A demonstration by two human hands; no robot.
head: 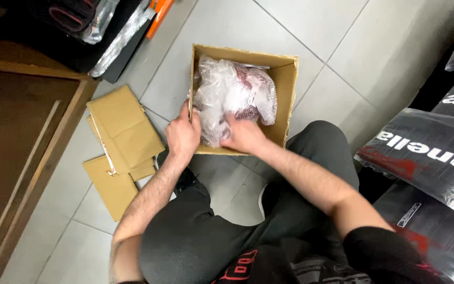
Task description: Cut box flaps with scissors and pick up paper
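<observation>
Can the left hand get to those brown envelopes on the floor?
Probably yes. The left hand is on the box edge, and the envelopes lie just beside it on the tiles with nothing in between.

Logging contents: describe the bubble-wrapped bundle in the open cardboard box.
The clear bubble-wrapped bundle is crumpled, translucent plastic over something reddish-white, contents unclear. It lies inside the open brown cardboard box on the grey tiled floor, filling most of it. The left hand grips its near-left edge at the box wall; the right hand presses its near side.
</observation>
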